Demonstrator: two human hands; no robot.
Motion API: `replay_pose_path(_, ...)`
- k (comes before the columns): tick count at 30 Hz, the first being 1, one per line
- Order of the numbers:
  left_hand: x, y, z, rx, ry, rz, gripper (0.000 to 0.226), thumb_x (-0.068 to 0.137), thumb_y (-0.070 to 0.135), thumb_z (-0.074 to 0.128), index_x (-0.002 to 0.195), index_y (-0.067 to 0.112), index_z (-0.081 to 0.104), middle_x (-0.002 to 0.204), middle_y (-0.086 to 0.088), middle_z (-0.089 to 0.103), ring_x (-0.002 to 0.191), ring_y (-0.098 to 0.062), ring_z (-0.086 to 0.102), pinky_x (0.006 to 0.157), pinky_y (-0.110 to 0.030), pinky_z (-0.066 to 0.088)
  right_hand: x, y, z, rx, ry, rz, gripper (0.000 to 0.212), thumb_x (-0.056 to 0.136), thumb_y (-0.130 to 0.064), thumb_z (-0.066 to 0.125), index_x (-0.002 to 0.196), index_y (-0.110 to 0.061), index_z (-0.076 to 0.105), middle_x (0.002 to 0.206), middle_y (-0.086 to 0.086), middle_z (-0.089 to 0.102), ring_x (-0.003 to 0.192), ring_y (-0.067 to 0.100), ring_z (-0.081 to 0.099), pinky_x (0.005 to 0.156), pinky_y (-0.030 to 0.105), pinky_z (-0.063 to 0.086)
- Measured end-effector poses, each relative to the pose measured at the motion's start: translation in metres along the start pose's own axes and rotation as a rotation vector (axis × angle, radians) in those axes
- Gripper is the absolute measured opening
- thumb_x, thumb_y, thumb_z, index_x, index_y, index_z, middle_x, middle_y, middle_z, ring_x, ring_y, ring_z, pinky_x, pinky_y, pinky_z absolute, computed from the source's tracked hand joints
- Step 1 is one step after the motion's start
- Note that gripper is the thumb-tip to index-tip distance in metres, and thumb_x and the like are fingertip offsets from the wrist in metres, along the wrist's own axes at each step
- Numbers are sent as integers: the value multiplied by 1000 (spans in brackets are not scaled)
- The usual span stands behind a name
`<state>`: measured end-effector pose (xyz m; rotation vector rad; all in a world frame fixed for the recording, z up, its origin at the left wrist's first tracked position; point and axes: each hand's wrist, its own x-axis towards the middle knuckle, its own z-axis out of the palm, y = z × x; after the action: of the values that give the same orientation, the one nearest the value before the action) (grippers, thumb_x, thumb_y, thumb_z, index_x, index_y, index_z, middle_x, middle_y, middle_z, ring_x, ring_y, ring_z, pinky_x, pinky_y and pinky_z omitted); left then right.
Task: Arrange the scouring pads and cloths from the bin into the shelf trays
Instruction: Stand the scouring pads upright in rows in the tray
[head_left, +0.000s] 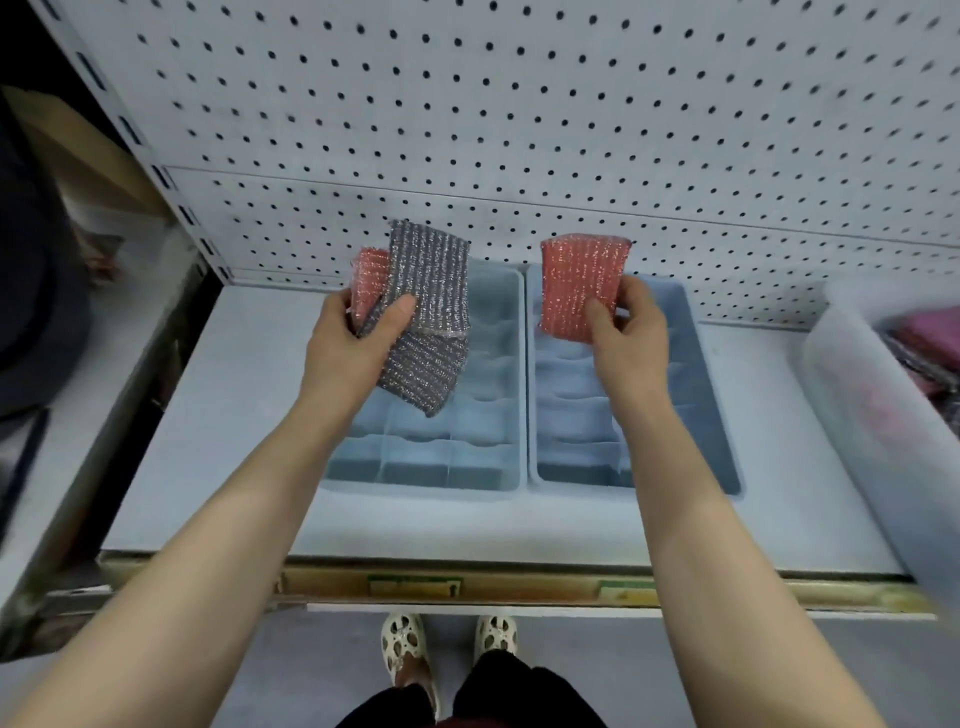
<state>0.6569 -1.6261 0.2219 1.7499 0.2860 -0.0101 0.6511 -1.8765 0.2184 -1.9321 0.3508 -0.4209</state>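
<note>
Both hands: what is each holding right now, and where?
Left hand grips a grey pad and red pad at their lower-left edges. Right hand pinches another red pad at its lower-right corner.

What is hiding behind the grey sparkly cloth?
A red scouring pad peeks out behind the grey cloth, both gripped by the left hand. The cloth covers most of it, so its full shape stays hidden.

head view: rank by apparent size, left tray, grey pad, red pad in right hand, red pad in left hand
1. Left tray, largest by far.
2. Grey pad: unfolded and hanging, so it looks longer than the right-hand red pad.
3. Right-hand red pad.
4. Left-hand red pad: mostly hidden behind the grey pad, so only its visible part ranks last.
</note>
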Motion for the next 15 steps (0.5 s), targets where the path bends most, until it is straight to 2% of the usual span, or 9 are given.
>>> replay_pose_path(3, 4, 1, 9, -34, -45, -32, 46, 82, 48, 72, 118, 28, 52, 108, 14, 64, 100, -10, 65, 93, -45, 54, 20, 3, -14, -151, 53, -35, 27, 94, -11, 53, 118, -18, 61, 101, -9, 65, 86, 10, 61, 77, 23, 49)
replay_pose_path(5, 7, 2, 17, -52, -71, -33, 40, 80, 49, 73, 111, 33, 55, 107, 13, 67, 98, -9, 67, 93, -45, 55, 34, 8, -17, -265, 54, -50, 30, 91, -8, 56, 119, -21, 61, 99, -11, 63, 84, 9, 59, 79, 26, 49)
replay_pose_path(9, 16, 2, 30, -32, -97, -46, 83, 57, 78, 72, 120, 25, 57, 112, 7, 69, 101, -14, 68, 90, -48, 55, 54, 26, -8, -461, -9, -113, 27, 89, -8, 57, 110, -24, 62, 95, 2, 71, 83, 24, 64, 74, 43, 53)
replay_pose_path(12, 22, 1, 39, -55, -97, -71, 84, 60, 72, 71, 125, 22, 54, 114, 7, 68, 101, -13, 68, 90, -47, 56, 67, 32, 4, -566, -28, -218, 28, 87, -6, 55, 108, -20, 66, 88, 10, 68, 87, 31, 59, 69, 42, 48)
replay_pose_path(15, 26, 2, 47, -71, -102, -94, 82, 61, 68, 72, 125, 20, 53, 114, 6, 68, 101, -13, 67, 91, -47, 55, 80, 32, 12, -630, -51, -331, 29, 85, -3, 56, 107, -18, 69, 83, 11, 66, 90, 33, 55, 70, 38, 43)
